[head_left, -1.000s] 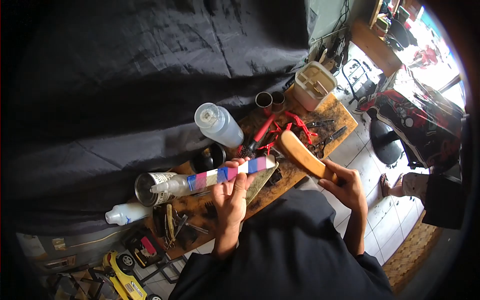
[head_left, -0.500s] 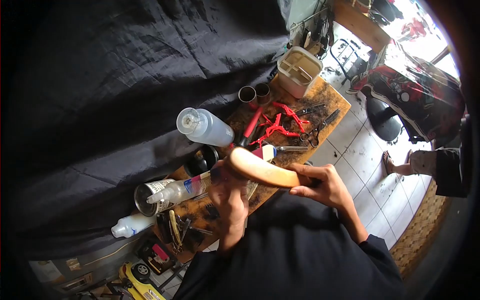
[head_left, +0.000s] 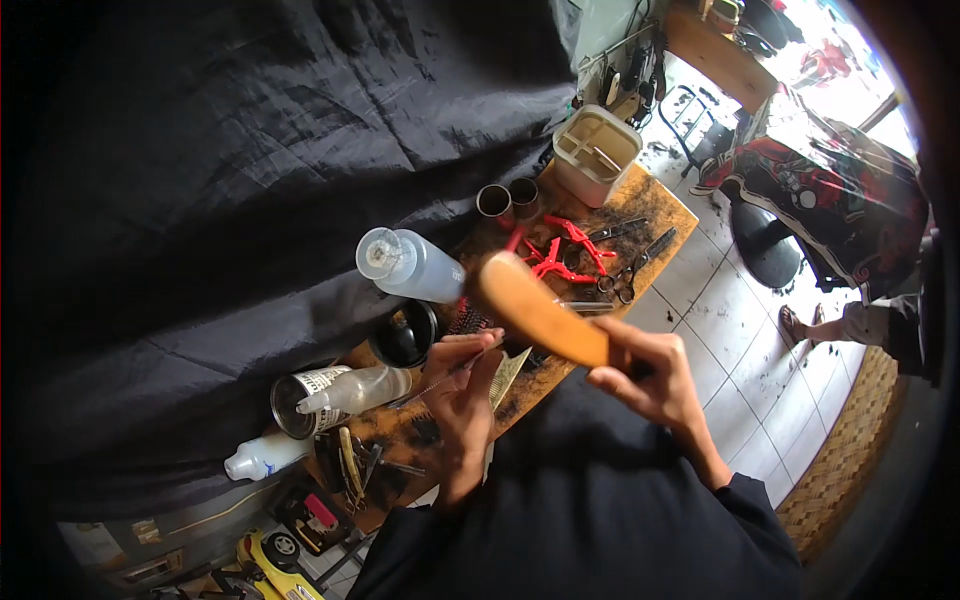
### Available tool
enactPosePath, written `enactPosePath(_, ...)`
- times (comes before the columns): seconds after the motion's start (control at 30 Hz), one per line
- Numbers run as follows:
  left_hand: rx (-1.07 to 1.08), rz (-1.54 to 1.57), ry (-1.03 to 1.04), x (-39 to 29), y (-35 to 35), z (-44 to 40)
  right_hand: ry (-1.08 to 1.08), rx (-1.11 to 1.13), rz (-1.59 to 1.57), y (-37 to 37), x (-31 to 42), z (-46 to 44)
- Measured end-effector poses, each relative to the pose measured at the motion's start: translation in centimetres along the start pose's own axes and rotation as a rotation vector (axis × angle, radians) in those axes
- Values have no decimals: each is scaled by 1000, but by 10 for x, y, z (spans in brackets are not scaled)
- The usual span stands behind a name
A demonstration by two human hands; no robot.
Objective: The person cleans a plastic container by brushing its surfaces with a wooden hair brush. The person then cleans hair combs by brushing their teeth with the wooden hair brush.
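My right hand [head_left: 655, 375] is closed around the end of a wooden-handled brush [head_left: 555, 318]. The brush slants up to the left, and motion blurs its far end; its bristles are hidden. My left hand [head_left: 462, 395] pinches a thin comb [head_left: 448, 379], turned nearly edge-on just left of the brush. Beyond the hands, red hair clips [head_left: 555, 262] and dark scissors [head_left: 640, 265] lie on the wooden table [head_left: 655, 195]. A tall translucent bottle [head_left: 425, 268] stands past the brush's far end.
Two metal cups [head_left: 493, 200] and a cream divided container [head_left: 598, 150] stand at the table's far end. A black bowl [head_left: 405, 332], a tin [head_left: 290, 400] and a clear spray bottle [head_left: 360, 388] are at left. A person's leg [head_left: 865, 325] shows on the tiled floor at right.
The comb has turned from showing its coloured broad side to nearly edge-on. The brush has tilted steeper, its far end shifting up and right, away from my left hand.
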State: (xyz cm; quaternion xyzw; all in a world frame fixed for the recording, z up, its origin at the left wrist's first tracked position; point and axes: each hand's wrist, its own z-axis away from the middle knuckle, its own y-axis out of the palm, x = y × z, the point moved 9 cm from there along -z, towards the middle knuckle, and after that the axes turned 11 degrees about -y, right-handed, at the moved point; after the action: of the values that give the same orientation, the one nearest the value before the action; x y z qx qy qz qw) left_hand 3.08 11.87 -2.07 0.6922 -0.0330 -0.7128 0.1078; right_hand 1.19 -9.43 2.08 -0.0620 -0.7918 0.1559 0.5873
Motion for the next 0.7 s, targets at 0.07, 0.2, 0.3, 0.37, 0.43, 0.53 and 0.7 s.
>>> enactPosePath(0.07,-16,118,-54,10,-3,0,-22,81,-53,16,5,2)
enactPosePath(0.2,-86,149,-86,17,-12,6,0,88,16,18,-1,7)
enactPosePath(0.3,-7,-19,33,-3,0,8,16,-102,161,-4,-20,15)
enactPosePath(0.37,-46,70,-29,1,1,9,179,-173,232,-22,-32,21)
enactPosePath(0.43,-62,136,-18,-2,1,10,171,-275,234,-36,-36,26)
enactPosePath(0.53,-25,45,0,-2,3,11,163,-378,121,-42,-35,34)
enactPosePath(0.7,-10,22,-89,1,16,12,-6,-30,-44,-10,3,25)
